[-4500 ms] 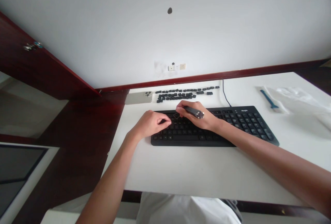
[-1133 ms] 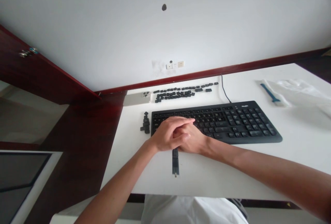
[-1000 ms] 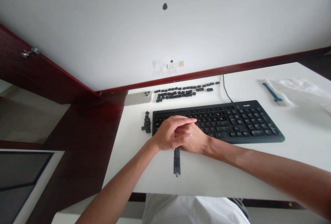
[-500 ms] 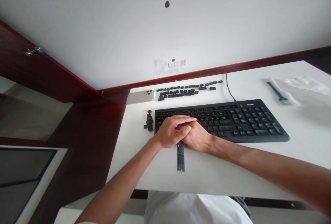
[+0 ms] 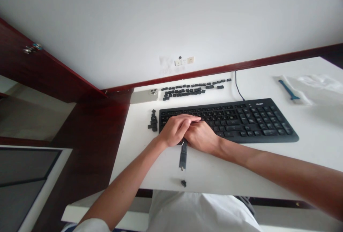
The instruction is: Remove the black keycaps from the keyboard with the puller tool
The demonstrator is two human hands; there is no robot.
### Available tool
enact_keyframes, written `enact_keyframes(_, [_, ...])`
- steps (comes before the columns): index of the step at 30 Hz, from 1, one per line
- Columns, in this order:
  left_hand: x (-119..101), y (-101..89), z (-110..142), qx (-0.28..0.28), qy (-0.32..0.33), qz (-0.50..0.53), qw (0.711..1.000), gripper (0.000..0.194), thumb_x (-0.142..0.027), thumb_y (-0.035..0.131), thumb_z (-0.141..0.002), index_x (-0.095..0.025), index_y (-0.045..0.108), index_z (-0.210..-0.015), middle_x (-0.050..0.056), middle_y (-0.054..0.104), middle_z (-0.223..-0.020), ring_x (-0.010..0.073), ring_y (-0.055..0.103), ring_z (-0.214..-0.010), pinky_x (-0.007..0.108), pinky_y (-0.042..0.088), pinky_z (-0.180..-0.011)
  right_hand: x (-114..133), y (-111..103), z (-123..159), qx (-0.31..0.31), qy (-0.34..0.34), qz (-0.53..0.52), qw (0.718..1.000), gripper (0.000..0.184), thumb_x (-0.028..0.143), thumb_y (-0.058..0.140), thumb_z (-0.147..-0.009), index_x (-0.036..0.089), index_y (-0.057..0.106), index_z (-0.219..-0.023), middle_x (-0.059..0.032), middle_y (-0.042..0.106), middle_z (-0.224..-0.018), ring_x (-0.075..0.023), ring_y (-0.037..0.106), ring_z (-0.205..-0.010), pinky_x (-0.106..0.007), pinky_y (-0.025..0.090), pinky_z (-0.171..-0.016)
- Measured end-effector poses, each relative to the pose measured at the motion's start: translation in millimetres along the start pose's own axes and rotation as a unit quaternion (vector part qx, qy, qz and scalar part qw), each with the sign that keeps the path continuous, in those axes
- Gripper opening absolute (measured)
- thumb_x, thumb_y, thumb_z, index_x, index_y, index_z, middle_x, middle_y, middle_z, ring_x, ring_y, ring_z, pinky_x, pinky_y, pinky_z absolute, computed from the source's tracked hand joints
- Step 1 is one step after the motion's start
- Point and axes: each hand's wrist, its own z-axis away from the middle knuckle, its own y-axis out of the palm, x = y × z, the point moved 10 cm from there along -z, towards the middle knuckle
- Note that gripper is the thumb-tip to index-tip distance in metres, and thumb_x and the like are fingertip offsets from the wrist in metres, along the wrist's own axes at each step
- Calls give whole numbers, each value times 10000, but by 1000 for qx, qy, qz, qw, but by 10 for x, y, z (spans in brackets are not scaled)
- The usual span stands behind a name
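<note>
Head view. The left hand (image 5: 174, 130) hides the fingers of the right hand (image 5: 203, 137) and the upper end of a dark tool (image 5: 183, 157); the left-near keys of the black keyboard (image 5: 257, 119) are covered. A small black piece (image 5: 183, 182) by the near edge is too blurred to identify. Both forearms cut off by frame.

Surface: white desk (image 5: 227, 171). Far side, loose keycaps (image 5: 210, 87) in rows, phone (image 5: 143, 96) to their left; a keycap cluster (image 5: 153, 122) just left of keyboard. Far right, blue brush (image 5: 287, 89). Room: pale wall (image 5: 120, 21), dark red door (image 5: 59, 64) at left.

Right hand: clenched around tool, which points nearward over the desk. Left: curved over right, touching it; cannot tell whether it grips anything.
</note>
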Motion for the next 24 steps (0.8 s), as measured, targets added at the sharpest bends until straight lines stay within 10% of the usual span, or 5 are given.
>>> enact_keyframes(13, [53,-275,-58,-73,16,-93,993,295,-281,478,-1064,-187,687,-1250,99,715,-1197,200,667,-1104,366,532,-996,-48,-28,-7,23,33,-32,999,215,122,576,-917,189,778,-941,-48,761,-864,-134,559,-617,-321,158,-559])
enact_keyframes(18, [-740,-345,218,-217,108,-179,954,136,-179,550,-992,-201,683,-998,54,710,-972,186,660,-942,338,544,-843,-57,-35,5,29,40,-20,999,199,166,559,-935,155,758,-935,-69,744,-833,-129,501,-574,-325,145,-558])
enact_keyframes(20, [-1227,-136,555,-238,188,-145,942,112,-156,548,-955,-188,639,-899,27,657,-824,156,608,-749,304,512,-677,-51,-47,9,30,41,-24,998,196,166,548,-935,168,744,-946,-49,728,-806,-125,474,-562,-322,142,-556])
enact_keyframes(24, [-1464,1007,1212,75,203,-156,964,102,-202,577,-946,-203,659,-886,-42,547,-619,122,477,-521,294,391,-480,-38,-73,10,19,36,-44,998,184,162,550,-922,204,729,-943,-11,706,-791,-116,449,-571,-311,146,-567])
